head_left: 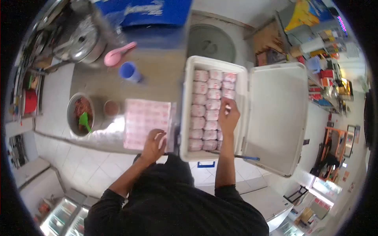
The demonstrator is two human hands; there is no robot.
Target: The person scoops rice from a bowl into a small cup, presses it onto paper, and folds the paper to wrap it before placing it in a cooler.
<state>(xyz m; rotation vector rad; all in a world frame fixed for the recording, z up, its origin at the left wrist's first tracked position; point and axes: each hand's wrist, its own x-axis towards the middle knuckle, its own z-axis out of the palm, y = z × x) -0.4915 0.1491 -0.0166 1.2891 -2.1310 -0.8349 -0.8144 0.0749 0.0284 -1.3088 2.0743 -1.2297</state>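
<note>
My right hand (229,118) reaches into a white cooler box (189,98), fingers curled and pinched around a small paper-wrapped parcel, mostly hidden by the fingers. Rows of similar parcels (200,99), white with red print, are packed side by side in the box. My left hand (154,145) hovers over or rests on the lower right part of a stack of pink-and-white printed wrapping sheets (141,118); its fingers are loosely bent and apart, with nothing visible in them. My right forearm hides part of the right-hand row.
The cooler's lid (277,118) hangs open to the right. On the metal table (157,84) are a pot (70,114) of reddish-brown filling with a green spatula (84,120), a small bowl (112,107), a blue cup (130,72), a pink spoon (114,58) and a lidded pot (87,44).
</note>
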